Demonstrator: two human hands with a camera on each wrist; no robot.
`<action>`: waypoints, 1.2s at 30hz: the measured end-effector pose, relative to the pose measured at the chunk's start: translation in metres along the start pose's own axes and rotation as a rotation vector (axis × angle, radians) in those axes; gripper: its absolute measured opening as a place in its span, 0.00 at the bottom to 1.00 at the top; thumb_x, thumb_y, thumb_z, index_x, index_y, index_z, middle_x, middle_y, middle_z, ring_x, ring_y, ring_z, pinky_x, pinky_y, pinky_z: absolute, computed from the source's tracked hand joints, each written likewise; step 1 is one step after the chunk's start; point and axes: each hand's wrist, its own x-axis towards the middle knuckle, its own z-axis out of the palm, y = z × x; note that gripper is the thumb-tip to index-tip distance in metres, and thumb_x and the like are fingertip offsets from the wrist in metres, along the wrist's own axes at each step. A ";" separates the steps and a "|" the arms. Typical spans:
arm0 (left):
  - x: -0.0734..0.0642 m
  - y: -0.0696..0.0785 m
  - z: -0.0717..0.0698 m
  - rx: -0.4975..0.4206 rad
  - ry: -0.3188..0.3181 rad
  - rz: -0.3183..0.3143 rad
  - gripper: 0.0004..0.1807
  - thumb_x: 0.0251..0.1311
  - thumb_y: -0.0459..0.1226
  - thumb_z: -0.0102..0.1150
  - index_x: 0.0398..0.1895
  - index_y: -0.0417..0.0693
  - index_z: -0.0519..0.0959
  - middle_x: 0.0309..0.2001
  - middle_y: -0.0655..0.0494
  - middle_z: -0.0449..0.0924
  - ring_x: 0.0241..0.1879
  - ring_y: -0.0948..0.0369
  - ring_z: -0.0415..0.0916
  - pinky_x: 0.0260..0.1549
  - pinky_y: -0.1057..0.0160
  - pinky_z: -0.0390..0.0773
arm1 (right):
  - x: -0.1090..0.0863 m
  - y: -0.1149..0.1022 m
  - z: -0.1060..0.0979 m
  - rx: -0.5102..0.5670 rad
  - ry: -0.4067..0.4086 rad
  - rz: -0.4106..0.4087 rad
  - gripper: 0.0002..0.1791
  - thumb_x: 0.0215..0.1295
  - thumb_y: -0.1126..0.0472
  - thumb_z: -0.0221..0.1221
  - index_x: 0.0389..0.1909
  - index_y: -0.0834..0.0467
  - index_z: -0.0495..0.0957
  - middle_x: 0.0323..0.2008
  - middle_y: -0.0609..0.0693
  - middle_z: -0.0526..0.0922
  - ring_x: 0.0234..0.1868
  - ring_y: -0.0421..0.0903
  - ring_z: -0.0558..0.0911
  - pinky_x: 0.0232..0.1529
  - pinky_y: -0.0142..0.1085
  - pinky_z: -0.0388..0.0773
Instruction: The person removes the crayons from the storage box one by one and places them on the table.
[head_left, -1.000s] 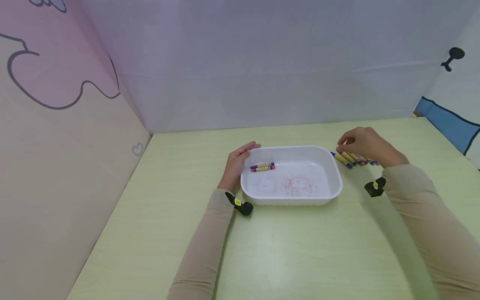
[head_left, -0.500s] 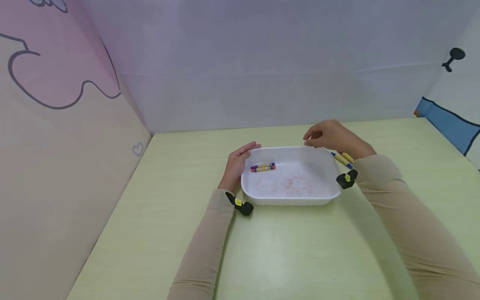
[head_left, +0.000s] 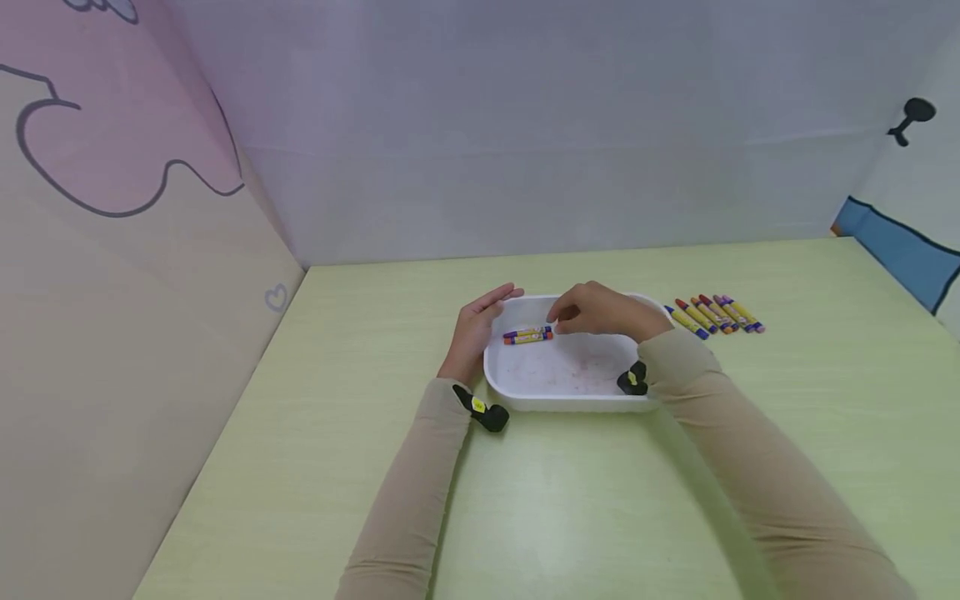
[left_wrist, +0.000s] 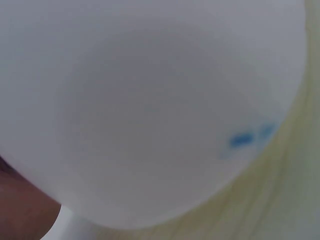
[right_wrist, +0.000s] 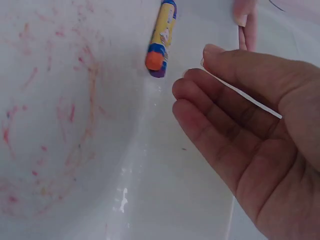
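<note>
A white plastic tray (head_left: 570, 403) stands on the table, with pinkish crayon marks on its floor. My left hand (head_left: 468, 333) holds its left end, thumb at the rim and fingers along the outer wall. In the left wrist view the tray wall (left_wrist: 150, 110) fills most of the picture. Two crayons lie side by side inside at the left, an orange-tipped crayon (head_left: 528, 338) and a purple-tipped crayon (head_left: 517, 332). My right hand (head_left: 600, 310) hovers over the tray just right of them. The right wrist view shows its fingers (right_wrist: 200, 120) relaxed and apart from the thumb, holding nothing.
Several crayons (head_left: 716, 315) lie in a slanted row on the pale table (head_left: 540, 500), right of the tray. A plain wall sheet (head_left: 525, 142) closes off the back, and a panel with drawings (head_left: 112, 333) stands at the left.
My right hand has moved left from the crayon row, over the tray's far rim and into the tray beside the two crayons. The row shows fully again. My left hand has stayed at the tray.
</note>
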 end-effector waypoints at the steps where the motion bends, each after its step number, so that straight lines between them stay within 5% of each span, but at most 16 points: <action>1: 0.000 0.000 0.000 -0.002 -0.001 0.005 0.19 0.71 0.34 0.43 0.61 0.50 0.76 0.58 0.55 0.79 0.63 0.63 0.71 0.62 0.62 0.71 | 0.002 -0.001 0.003 -0.004 -0.005 -0.004 0.14 0.64 0.64 0.61 0.48 0.63 0.81 0.40 0.55 0.85 0.39 0.45 0.80 0.44 0.39 0.80; 10: 0.001 0.000 0.001 0.001 0.002 0.024 0.19 0.70 0.33 0.44 0.60 0.49 0.76 0.58 0.53 0.80 0.62 0.64 0.72 0.62 0.62 0.71 | 0.011 -0.010 0.014 -0.024 -0.005 -0.027 0.13 0.62 0.68 0.61 0.47 0.65 0.82 0.40 0.57 0.85 0.40 0.48 0.80 0.46 0.41 0.80; 26: 0.000 -0.002 0.000 0.032 0.010 0.044 0.19 0.70 0.32 0.44 0.62 0.45 0.75 0.58 0.51 0.79 0.63 0.64 0.71 0.63 0.63 0.70 | 0.014 -0.021 0.024 -0.229 0.018 -0.130 0.10 0.60 0.74 0.58 0.38 0.64 0.85 0.37 0.55 0.86 0.36 0.45 0.79 0.47 0.41 0.79; 36: 0.001 -0.003 -0.001 0.009 -0.007 0.038 0.20 0.70 0.33 0.44 0.62 0.46 0.75 0.58 0.52 0.79 0.62 0.64 0.71 0.63 0.65 0.70 | 0.017 -0.020 0.029 -0.278 -0.006 -0.080 0.05 0.57 0.70 0.63 0.33 0.61 0.84 0.31 0.50 0.79 0.34 0.45 0.74 0.42 0.37 0.76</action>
